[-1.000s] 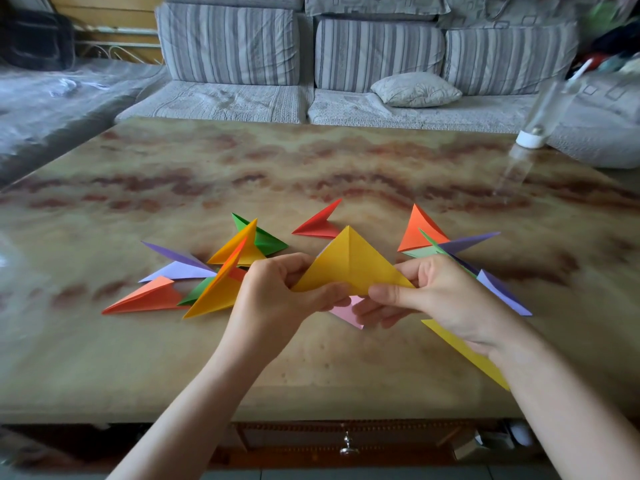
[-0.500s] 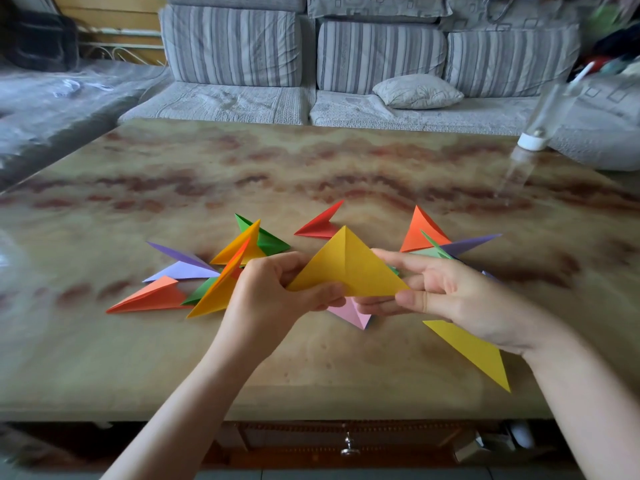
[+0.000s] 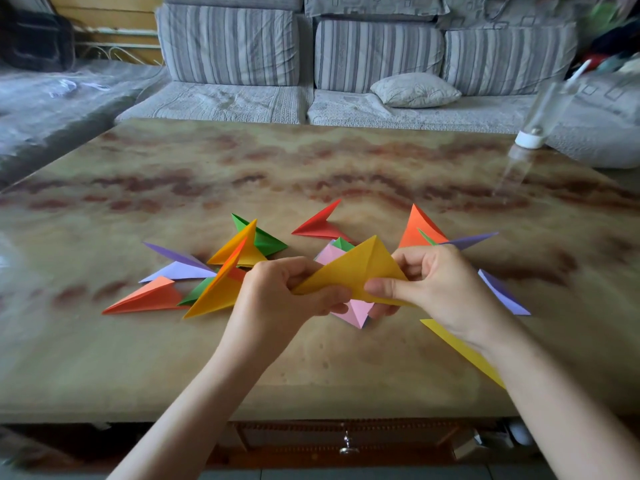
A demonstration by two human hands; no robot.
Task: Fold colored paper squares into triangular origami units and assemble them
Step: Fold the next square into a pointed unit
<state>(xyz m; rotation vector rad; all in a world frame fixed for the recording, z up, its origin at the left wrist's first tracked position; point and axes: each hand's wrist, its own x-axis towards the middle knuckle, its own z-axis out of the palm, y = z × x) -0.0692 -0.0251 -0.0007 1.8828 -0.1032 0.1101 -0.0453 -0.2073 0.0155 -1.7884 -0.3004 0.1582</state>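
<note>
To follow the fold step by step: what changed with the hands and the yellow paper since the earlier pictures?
The right hand, fingers stretched along the lower edge of the yellow paper before, has curled and now pinches it, thumb in front. The paper's peak shifted right. The left hand keeps its grip on the left corner; the folded units on the table lie unmoved.

Matt yellow paper triangle (image 3: 353, 268), glossy marbled table (image 3: 311, 161), striped cloth sofa (image 3: 228, 46)
</note>
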